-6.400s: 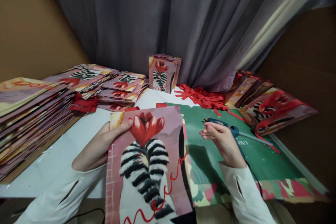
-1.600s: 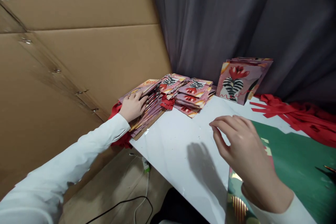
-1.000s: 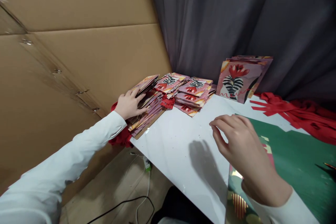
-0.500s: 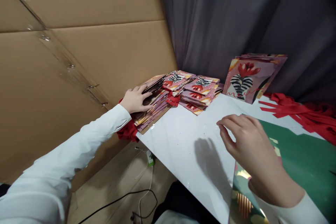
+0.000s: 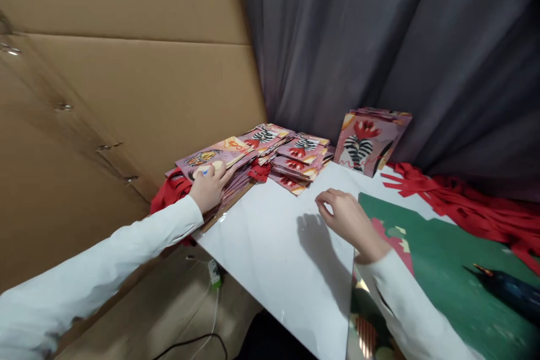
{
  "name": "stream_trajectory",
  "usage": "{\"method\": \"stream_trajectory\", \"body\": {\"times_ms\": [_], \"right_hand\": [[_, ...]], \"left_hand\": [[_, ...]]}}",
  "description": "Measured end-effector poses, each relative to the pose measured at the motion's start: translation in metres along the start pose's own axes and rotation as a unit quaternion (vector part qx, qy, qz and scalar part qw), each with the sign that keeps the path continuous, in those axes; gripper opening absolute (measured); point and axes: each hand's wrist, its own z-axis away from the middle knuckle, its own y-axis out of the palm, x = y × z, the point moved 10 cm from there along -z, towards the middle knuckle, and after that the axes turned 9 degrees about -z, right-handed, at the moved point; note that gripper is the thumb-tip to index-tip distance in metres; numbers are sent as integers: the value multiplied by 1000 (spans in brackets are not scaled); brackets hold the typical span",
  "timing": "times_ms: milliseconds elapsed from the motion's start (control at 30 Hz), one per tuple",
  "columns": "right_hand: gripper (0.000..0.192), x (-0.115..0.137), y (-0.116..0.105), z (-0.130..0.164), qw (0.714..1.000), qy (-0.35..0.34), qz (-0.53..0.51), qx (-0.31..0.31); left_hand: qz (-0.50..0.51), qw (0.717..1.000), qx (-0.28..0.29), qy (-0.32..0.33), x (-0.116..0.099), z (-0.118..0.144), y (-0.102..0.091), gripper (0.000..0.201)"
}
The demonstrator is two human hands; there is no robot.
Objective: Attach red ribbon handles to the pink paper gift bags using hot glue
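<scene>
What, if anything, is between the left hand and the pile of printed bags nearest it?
Nothing visible: the left hand rests right on the near side of the pile of printed bags.

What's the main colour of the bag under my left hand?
The bag is mostly pinkish purple, best seen in head view.

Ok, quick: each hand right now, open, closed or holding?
Left hand: touching the stack of printed bags; can't tell whether it grips any.
Right hand: loosely closed above the white tabletop, nothing visible in it.
</scene>
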Motion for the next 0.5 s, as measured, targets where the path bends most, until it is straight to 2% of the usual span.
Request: {"method": "stream_trajectory", "body": {"times_ms": [33,100,200,267,367,433,500], "right_hand": [[21,-12,3,-12,1000,15,-2,-1],[23,-42,-10,-38,997,51,28,-54],[46,-92,-58,-71,974,97,102,-175],[62,-121,-96,-85,947,119,169,-247],[68,-152,-129,-105,925,128,248,-257],[58,-161,-139,-111,923,122,274,-241],[42,-157,-143,-107,922,105,292,-231]], "left_hand": [[7,1000,-5,-9,1,-2,-2,64],[19,999,-21,-27,7,-5,-4,67],[23,997,-54,-58,17,-6,-4,66],[22,993,-91,-71,18,-4,-4,63],[53,986,-148,-55,5,3,-8,64],[108,974,-196,-40,-6,10,-19,65],[173,953,-247,-35,-13,19,-34,65]]}}
